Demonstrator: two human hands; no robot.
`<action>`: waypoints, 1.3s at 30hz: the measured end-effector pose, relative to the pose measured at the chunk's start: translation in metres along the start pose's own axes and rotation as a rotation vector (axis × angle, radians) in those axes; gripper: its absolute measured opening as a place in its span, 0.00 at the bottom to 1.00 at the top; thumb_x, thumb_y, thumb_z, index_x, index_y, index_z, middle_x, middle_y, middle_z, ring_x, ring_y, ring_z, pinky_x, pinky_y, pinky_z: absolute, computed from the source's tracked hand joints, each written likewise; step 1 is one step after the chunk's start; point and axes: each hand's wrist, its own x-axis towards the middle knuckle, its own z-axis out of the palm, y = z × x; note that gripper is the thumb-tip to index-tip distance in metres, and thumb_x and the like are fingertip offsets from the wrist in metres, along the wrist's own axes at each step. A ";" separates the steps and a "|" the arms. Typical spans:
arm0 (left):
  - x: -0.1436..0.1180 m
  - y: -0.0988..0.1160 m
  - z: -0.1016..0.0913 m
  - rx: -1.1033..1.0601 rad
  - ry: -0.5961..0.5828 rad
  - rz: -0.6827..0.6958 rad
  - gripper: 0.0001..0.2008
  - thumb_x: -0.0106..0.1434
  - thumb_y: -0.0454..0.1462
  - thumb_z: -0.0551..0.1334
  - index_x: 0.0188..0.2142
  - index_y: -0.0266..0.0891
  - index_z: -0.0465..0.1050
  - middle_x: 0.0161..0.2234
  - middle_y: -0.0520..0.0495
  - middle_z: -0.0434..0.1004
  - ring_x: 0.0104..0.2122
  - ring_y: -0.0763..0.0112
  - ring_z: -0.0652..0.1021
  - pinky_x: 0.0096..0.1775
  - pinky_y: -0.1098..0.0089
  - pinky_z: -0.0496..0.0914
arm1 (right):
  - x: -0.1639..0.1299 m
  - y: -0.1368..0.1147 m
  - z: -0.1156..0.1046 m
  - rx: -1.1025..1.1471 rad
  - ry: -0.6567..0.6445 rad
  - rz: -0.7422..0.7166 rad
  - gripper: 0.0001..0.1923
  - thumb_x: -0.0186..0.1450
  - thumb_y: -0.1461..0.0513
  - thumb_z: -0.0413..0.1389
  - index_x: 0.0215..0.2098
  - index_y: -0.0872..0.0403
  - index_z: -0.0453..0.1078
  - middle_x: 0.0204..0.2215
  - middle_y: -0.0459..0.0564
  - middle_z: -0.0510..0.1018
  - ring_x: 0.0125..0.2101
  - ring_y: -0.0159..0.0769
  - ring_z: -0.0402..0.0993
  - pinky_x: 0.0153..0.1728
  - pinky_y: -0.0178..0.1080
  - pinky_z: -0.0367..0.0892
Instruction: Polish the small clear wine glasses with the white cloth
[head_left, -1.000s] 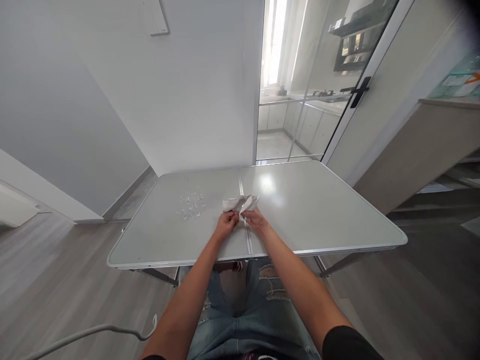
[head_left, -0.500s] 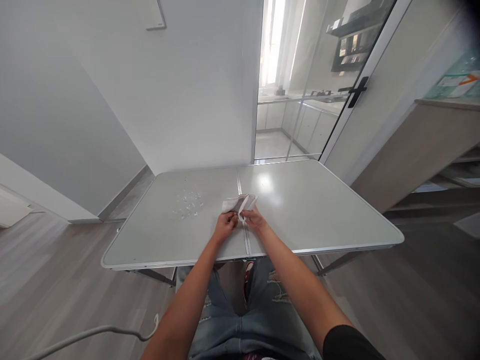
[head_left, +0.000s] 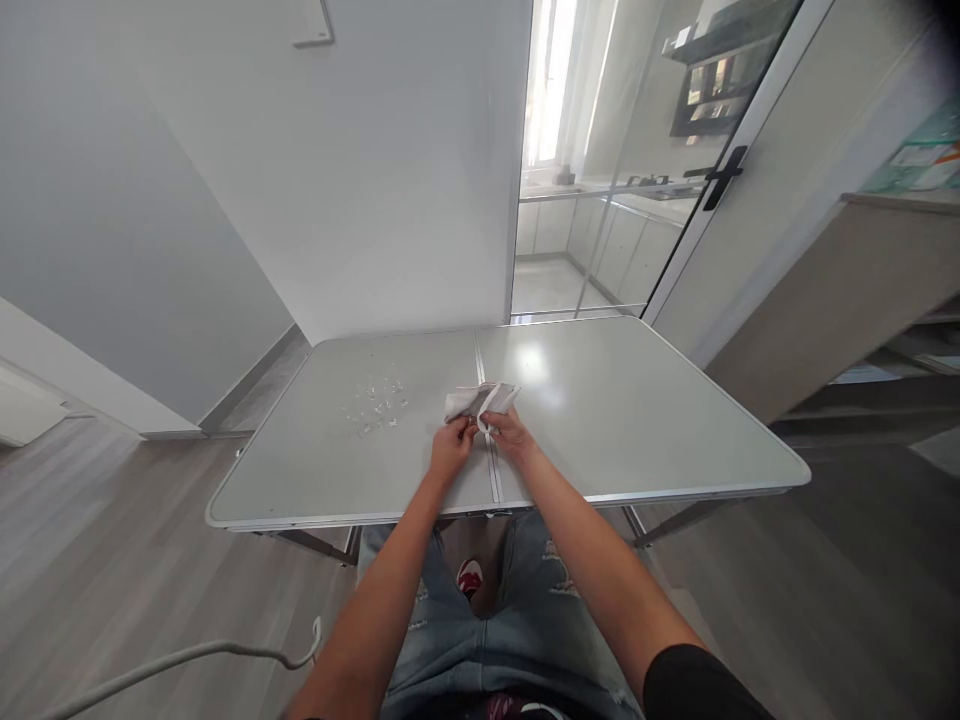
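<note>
A small piece of whitish cloth (head_left: pixel 466 402), folded over with a pale edge curling up, is held between both hands above the middle seam of the table. My left hand (head_left: pixel 451 445) pinches its lower left side; the fingertips are partly tucked out of sight. On the right side, my right hand (head_left: pixel 510 432) grips the cloth with thumb and fingers near the curled edge. Several small clear pieces (head_left: pixel 381 406) lie scattered on the table's left half, apart from my hands.
The grey folding table (head_left: pixel 637 420) has a metal rim and a centre seam. Behind it are a white wall (head_left: pixel 397 200) and a glass door with a black handle (head_left: pixel 724 178). A shelf unit (head_left: pixel 832 270) stands at right. A grey cable (head_left: pixel 217 648) runs at lower left.
The hands stay on the cloth, with only slight finger and fold shifts. The camera view has moved a little, and a red shoe under the table shows in a different place.
</note>
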 end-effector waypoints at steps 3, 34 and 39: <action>-0.003 -0.002 0.004 0.238 0.162 0.070 0.09 0.64 0.42 0.62 0.33 0.40 0.75 0.26 0.44 0.75 0.29 0.64 0.73 0.34 0.69 0.60 | 0.002 0.001 0.002 0.012 0.025 -0.067 0.28 0.49 0.62 0.68 0.48 0.47 0.67 0.37 0.43 0.79 0.36 0.34 0.76 0.36 0.36 0.73; 0.000 0.001 -0.002 -0.181 -0.121 -0.007 0.18 0.62 0.49 0.64 0.45 0.39 0.70 0.38 0.47 0.75 0.36 0.69 0.74 0.40 0.68 0.68 | 0.012 0.001 -0.005 0.047 0.234 -0.182 0.17 0.53 0.59 0.68 0.39 0.49 0.72 0.34 0.43 0.80 0.33 0.34 0.76 0.36 0.37 0.73; -0.001 -0.002 0.002 -0.185 -0.180 -0.022 0.17 0.65 0.47 0.62 0.45 0.39 0.63 0.37 0.49 0.72 0.35 0.70 0.73 0.40 0.68 0.66 | 0.014 0.003 -0.003 0.014 0.308 -0.143 0.15 0.55 0.54 0.68 0.36 0.50 0.72 0.32 0.44 0.80 0.32 0.34 0.76 0.34 0.36 0.71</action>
